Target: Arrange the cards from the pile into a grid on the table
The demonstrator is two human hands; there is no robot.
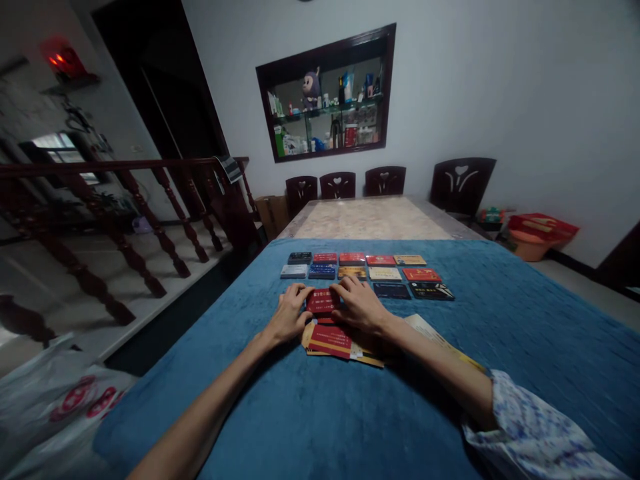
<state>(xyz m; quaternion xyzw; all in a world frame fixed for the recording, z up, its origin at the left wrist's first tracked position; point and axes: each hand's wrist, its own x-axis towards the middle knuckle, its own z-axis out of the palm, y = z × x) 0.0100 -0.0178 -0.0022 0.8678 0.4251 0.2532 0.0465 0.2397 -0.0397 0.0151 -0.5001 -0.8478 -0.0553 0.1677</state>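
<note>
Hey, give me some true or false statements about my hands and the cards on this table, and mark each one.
1. The left hand and the right hand both grip the red card. True.
2. The cloth on the table is green. False: it is blue.
3. Beyond the hands lie rows of cards. True.
4. The red card is the only card near the hands. False: a loose pile of cards lies just under them.
</note>
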